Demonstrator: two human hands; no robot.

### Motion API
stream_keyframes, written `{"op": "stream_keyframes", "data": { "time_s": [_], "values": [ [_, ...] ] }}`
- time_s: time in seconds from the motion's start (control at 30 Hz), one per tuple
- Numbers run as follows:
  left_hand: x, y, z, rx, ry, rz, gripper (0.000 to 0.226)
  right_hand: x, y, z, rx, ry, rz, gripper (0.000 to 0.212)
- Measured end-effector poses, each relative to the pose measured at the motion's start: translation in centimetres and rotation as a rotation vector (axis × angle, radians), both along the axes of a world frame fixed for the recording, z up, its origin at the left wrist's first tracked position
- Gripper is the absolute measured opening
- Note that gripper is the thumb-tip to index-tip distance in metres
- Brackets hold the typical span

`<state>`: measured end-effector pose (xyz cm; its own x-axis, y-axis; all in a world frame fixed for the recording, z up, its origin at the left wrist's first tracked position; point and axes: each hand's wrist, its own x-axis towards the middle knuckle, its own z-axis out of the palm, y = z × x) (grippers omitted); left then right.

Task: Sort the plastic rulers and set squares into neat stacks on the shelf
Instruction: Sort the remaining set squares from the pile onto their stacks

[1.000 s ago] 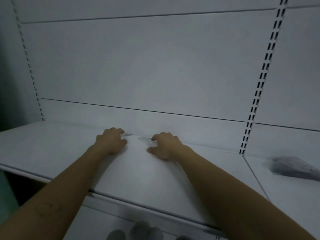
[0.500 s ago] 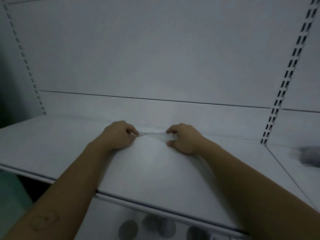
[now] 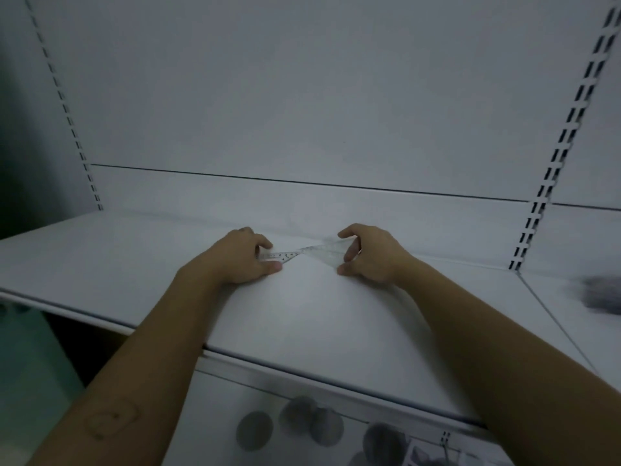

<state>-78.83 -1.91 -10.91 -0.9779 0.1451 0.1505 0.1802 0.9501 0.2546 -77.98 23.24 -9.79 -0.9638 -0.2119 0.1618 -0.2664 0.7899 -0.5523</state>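
Observation:
Two clear plastic set squares lie tip to tip near the back of the white shelf [image 3: 100, 257]. My left hand [image 3: 240, 258] pinches the left set square [image 3: 284, 255], whose printed scale shows between thumb and fingers. My right hand [image 3: 369, 253] holds the right set square [image 3: 327, 253] with fingers curled over its wide end and thumb below it. Both pieces are see-through and hard to tell from the shelf; their far ends are hidden under my hands.
The white back panel [image 3: 302, 112] rises behind the shelf, with slotted uprights at left [image 3: 67, 112] and right [image 3: 554, 163]. A blurred dark pile [image 3: 605, 294] lies on the neighbouring shelf at right. Round grey items [image 3: 295, 425] sit on the lower level.
Both hands have moved slightly apart and the two set squares now show clearly between them, tips meeting. The view has shifted a little right and down.

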Motion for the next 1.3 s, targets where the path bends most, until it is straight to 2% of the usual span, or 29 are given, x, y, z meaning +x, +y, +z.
{"op": "stream_keyframes", "data": {
  "time_s": [0.2, 0.37, 0.43, 0.5, 0.57, 0.67, 0.73, 0.8, 0.87, 0.97, 1.07, 1.3],
  "values": [
    [0.6, 0.0, 0.8, 0.045, -0.122, 0.154, 0.070, 0.1, 0.1, -0.1, 0.010, 0.011, -0.005, 0.057],
    [2.8, 0.9, 0.1, -0.104, 0.061, 0.071, 0.046, 0.4, -0.4, 0.1, 0.026, 0.039, 0.041, 0.053],
    [4.3, 0.9, 0.1, -0.123, 0.069, 0.026, 0.044, 0.6, -1.1, 0.1, -0.001, 0.069, 0.061, 0.050],
    [6.3, 0.9, 0.4, -0.146, 0.033, -0.003, 0.054, 0.8, -1.8, 0.3, -0.054, 0.089, 0.079, 0.033],
    [8.4, 1.0, 0.7, -0.198, -0.028, -0.026, 0.074, 1.2, -2.3, 0.4, -0.088, 0.104, 0.094, 0.017],
    [11.6, 1.0, 1.0, -0.310, -0.091, -0.084, 0.101, 2.0, -2.7, 0.6, -0.086, 0.128, 0.114, 0.010],
    [13.4, 0.9, 1.0, -0.367, -0.125, -0.139, 0.112, 2.4, -2.9, 0.6, -0.120, 0.126, 0.125, 0.010],
    [14.8, 0.6, 1.0, -0.394, -0.140, -0.170, 0.112, 2.8, -3.0, 0.7, -0.166, 0.112, 0.138, 0.011],
    [15.7, 0.6, 1.0, -0.382, -0.095, -0.166, 0.098, 3.2, -3.2, 0.8, -0.175, 0.100, 0.159, 0.010],
    [16.4, 0.3, 1.3, -0.283, -0.010, -0.183, 0.061, 3.8, -3.5, 1.0, -0.162, 0.073, 0.191, 0.012],
    [16.7, -0.6, 2.2, -0.007, 0.054, -0.221, 0.029, 4.0, -3.4, 1.7, -0.240, 0.023, 0.202, 0.011],
    [14.5, 2.8, 3.1, 0.504, 0.112, -0.121, 0.020, 4.8, 0.3, 4.7, -0.274, 0.026, 0.163, 0.010]
  ]
}}
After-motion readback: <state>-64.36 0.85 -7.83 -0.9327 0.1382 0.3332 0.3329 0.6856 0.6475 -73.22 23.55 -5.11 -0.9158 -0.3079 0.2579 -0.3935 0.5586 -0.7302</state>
